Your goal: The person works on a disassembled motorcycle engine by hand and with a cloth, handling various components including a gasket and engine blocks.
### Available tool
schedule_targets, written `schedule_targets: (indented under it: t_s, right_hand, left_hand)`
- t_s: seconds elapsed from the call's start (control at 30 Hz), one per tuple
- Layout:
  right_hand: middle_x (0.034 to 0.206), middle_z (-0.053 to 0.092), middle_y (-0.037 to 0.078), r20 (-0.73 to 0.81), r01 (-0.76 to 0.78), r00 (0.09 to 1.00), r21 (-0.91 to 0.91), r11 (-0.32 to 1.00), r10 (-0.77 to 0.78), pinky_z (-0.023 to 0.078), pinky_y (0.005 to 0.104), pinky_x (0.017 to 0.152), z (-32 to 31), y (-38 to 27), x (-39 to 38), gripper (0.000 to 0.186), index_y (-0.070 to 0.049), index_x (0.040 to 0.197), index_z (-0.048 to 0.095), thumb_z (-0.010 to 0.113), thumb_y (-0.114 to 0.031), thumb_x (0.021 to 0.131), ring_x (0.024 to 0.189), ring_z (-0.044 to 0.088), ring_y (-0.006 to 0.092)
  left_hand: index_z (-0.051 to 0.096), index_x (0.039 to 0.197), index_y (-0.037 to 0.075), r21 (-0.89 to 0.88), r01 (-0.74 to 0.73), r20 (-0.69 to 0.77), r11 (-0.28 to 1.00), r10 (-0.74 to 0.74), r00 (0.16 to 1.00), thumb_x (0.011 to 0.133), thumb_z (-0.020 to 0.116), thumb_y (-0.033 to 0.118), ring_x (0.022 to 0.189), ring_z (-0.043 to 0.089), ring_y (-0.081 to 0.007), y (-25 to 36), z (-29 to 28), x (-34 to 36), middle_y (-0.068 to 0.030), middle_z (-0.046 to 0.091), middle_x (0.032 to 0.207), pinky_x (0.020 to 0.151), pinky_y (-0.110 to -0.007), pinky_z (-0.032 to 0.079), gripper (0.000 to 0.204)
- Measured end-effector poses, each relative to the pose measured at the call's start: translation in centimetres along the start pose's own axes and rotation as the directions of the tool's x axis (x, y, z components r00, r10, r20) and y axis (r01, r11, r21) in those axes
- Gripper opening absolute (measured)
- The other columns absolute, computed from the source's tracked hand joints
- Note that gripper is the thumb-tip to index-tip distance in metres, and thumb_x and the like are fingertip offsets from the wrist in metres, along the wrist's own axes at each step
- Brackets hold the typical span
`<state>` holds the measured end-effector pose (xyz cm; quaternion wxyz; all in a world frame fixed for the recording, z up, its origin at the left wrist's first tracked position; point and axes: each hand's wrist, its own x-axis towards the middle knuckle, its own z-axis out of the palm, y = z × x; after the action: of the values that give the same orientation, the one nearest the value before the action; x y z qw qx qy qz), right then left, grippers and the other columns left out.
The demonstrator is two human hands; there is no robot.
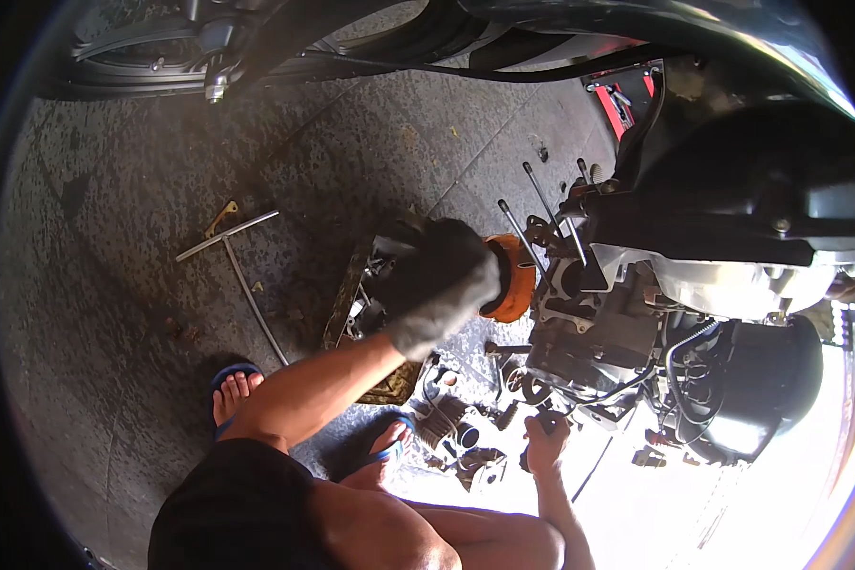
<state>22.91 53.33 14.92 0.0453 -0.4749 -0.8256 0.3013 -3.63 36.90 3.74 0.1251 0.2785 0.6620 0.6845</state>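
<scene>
My left hand (442, 294), in a grey-black glove, reaches over a grimy metal tray (347, 309) of parts, next to an orange cup-like item (511, 280). The glove is blurred and its fingers are unclear, so I cannot tell what it grips. Lower right, my bare right hand (547, 445) is closed on a small black object (549, 420) below an exposed engine block (613, 332) with long upright studs (521, 228). Loose metal parts (456, 427) lie on the floor to the left of that hand.
A T-handle wrench (247, 285) and a small yellow piece (220, 214) lie on the left of the stained floor (133, 313). A wheel (142, 52) spans the top. Black vehicle bodywork (750, 190) fills the right, with a red-and-black item (616, 106) behind it. My sandalled feet are below.
</scene>
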Motion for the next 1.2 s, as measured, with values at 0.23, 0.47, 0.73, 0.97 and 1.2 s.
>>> schedule_targets:
  t_s: [0.23,0.47,0.73,0.97,1.2]
  right_hand:
    - [0.066,0.062,0.008,-0.004,0.033,0.999,-0.065,0.997,-0.034,0.047,0.0283,0.053,0.5,0.4,0.0,0.023,0.006,0.09,0.058,0.07,-0.008,0.076,0.055,0.058,0.0141]
    - [0.061,0.061,0.008,-0.06,0.102,0.992,-0.188,0.977,-0.115,0.046,0.0291,0.053,-0.2,1.9,0.7,0.025,0.005,0.088,0.059,0.07,-0.013,0.075,0.054,0.059,0.0141]
    - [0.06,0.063,0.008,-0.062,0.082,0.993,-0.227,0.97,-0.099,0.046,0.0311,0.055,0.6,1.0,0.4,0.025,0.003,0.086,0.06,0.071,-0.017,0.074,0.054,0.059,0.015]
    - [0.06,0.063,0.009,-0.069,0.121,0.987,-0.263,0.957,-0.144,0.047,0.0324,0.054,-0.2,0.9,0.3,0.024,0.002,0.085,0.061,0.07,-0.017,0.074,0.053,0.059,0.0158]
    - [0.059,0.062,0.008,-0.051,0.094,0.993,-0.244,0.965,-0.11,0.046,0.0314,0.053,1.0,0.9,0.3,0.024,0.003,0.085,0.061,0.07,-0.016,0.073,0.053,0.058,0.0145]
  left_hand:
    - [0.056,0.122,0.002,0.694,-0.347,0.179,0.631,0.315,0.932,0.095,0.045,0.012,0.102,0.058,-0.018,3.4,1.9,2.4,-0.0097,0.058,0.11,0.093,-0.032,0.049,0.031]
    - [0.055,0.121,0.002,0.164,0.102,0.637,-0.981,0.184,0.749,0.095,0.043,0.012,0.101,0.058,-0.0183,6.4,4.3,1.3,-0.0095,0.058,0.109,0.092,-0.032,0.049,0.031]
    - [0.049,0.135,0.0,0.941,-0.134,0.297,-0.309,0.575,0.763,0.097,0.039,0.011,0.116,0.055,-0.0217,2.2,15.5,5.1,-0.0157,0.055,0.126,0.104,-0.03,0.044,0.041]
    - [0.049,0.135,-0.005,0.995,-0.073,0.098,-0.066,0.637,0.764,0.1,0.038,0.016,0.124,0.052,-0.0244,4.3,15.1,3.1,-0.0172,0.053,0.133,0.113,-0.035,0.039,0.043]
    - [0.045,0.138,-0.002,0.843,-0.021,0.378,-0.537,0.564,0.734,0.105,0.034,0.019,0.123,0.053,-0.0209,2.5,13.2,2.1,-0.0147,0.052,0.135,0.114,-0.034,0.036,0.041]
